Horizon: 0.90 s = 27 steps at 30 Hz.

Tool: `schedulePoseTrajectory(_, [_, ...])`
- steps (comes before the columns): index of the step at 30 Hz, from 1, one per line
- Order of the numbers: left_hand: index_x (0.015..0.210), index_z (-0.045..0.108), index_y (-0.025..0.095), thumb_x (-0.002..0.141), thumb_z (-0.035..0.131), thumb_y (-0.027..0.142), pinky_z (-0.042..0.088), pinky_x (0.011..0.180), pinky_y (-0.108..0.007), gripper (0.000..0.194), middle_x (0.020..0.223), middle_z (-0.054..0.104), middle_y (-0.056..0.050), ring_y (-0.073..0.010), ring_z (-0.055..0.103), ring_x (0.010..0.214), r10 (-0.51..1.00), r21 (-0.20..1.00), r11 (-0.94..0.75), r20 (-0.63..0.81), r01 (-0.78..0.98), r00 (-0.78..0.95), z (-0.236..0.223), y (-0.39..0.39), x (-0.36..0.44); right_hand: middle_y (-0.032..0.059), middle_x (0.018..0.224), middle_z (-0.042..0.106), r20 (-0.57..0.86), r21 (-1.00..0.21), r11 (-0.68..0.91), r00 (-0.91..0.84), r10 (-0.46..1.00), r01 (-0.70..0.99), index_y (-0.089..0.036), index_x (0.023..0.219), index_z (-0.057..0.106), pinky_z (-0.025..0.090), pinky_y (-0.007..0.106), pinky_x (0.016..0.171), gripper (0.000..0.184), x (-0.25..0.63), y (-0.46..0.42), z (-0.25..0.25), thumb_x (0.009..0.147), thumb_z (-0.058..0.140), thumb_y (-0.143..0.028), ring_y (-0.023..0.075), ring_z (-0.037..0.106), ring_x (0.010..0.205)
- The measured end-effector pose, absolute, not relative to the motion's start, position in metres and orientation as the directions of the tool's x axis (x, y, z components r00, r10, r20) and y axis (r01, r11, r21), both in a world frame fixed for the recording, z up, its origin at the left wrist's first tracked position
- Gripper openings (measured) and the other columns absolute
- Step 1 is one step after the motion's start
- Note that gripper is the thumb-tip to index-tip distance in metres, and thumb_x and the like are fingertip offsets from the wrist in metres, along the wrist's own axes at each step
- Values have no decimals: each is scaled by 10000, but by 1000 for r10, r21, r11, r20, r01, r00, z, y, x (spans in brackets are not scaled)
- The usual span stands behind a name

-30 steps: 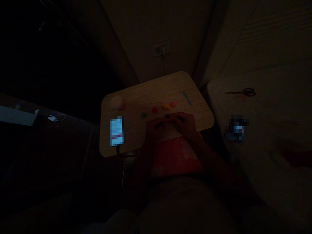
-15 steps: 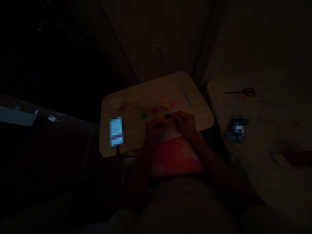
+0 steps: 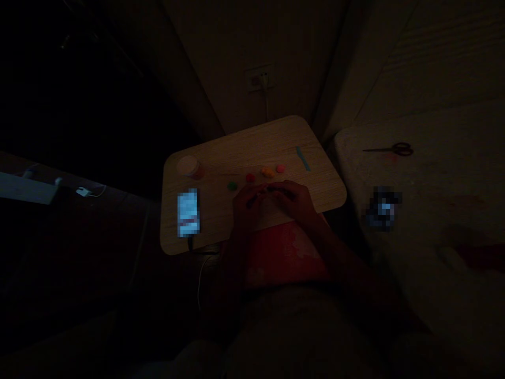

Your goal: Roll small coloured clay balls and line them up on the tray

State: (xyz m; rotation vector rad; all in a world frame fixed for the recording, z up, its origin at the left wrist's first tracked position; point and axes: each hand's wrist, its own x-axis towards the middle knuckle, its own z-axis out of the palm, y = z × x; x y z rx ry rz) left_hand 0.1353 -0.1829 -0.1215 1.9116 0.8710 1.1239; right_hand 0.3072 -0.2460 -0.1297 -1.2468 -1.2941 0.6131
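Observation:
In the dim light my left hand (image 3: 248,204) and my right hand (image 3: 295,199) meet over the front of a small wooden table (image 3: 213,210). Fingers on both sides are bent in a pinch, with the fingertips close together. Whatever lies between them is too dark and small to make out. Just beyond the hands is a row of small lumps that look like modelling clay: a green lump (image 3: 232,186), a red lump (image 3: 250,178), an orange lump (image 3: 267,172) and a pink lump (image 3: 280,168).
A lidded tub (image 3: 191,167) and a lit phone (image 3: 188,213) with a cable are on the table's left. Near its right end lies a flat blue-green strip (image 3: 303,159). Scissors (image 3: 390,150) and a blurred dark object (image 3: 382,209) rest on the pale surface to the right.
My hands have come closer together, the right one shifting left until the fingertips meet. The dark lump seen beside the right fingertips is now mostly hidden by the fingers.

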Motion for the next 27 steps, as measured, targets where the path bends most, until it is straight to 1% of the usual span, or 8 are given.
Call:
schedulePoseTrajectory(3, [1134,800,240,943,690,284,564,930,-362,226,1054,776,-64,-205,709,996,817,833,-517,411,198,406,-120,-184,136,94,1031,797,362,-913,293,232,903,286,-216,1090,810,557,348,819,243,307,-246,-130,924,690,-347,221,736,901])
schedulePoseTrajectory(6, [1083,806,228,928,716,288,557,853,-324,189,1008,784,-55,-188,706,912,802,821,-538,430,190,414,-119,-186,136,79,1002,800,352,-915,285,218,910,286,-232,1061,817,558,345,816,215,306,-245,-131,916,713,-352,217,735,888])
schedulePoseTrajectory(10, [915,796,206,870,795,330,481,659,-263,132,856,759,-21,-130,626,688,802,810,-547,435,213,409,-122,-187,135,78,997,804,342,-919,279,216,914,278,-232,999,826,564,339,807,177,306,-245,-132,888,748,-345,216,740,882])
schedulePoseTrajectory(12, [837,777,197,859,806,349,454,631,-256,157,795,725,-12,-123,594,661,781,785,-581,465,215,417,-123,-186,135,77,997,808,335,-922,273,213,918,274,-232,979,830,568,334,801,176,306,-245,-134,883,753,-356,217,746,883])
schedulePoseTrajectory(14, [813,767,194,859,806,368,460,646,-260,183,782,700,-14,-133,595,687,759,763,-612,493,208,426,-122,-185,135,78,984,812,328,-923,265,207,922,280,-228,961,836,571,334,785,183,306,-245,-136,874,765,-373,224,751,870])
schedulePoseTrajectory(18, [846,770,199,870,795,376,482,674,-276,181,811,690,-23,-149,606,728,723,747,-644,524,166,451,-121,-184,136,79,1021,819,320,-919,264,164,933,291,-239,977,849,579,350,788,198,307,-245,-138,851,798,-383,244,761,879])
schedulePoseTrajectory(22, [891,788,210,860,807,329,494,693,-273,124,822,668,-20,-149,604,748,711,736,-657,534,162,458,-122,-184,136,57,952,821,320,-917,273,130,938,290,-252,974,855,577,344,801,160,308,-245,-137,872,782,-350,232,761,858])
schedulePoseTrajectory(27, [1000,808,225,874,797,316,507,708,-256,156,894,681,-31,-137,621,780,724,744,-641,504,190,472,-123,-185,136,55,941,824,309,-929,258,170,936,267,-254,967,857,571,330,781,157,309,-245,-137,881,756,-338,219,758,839])
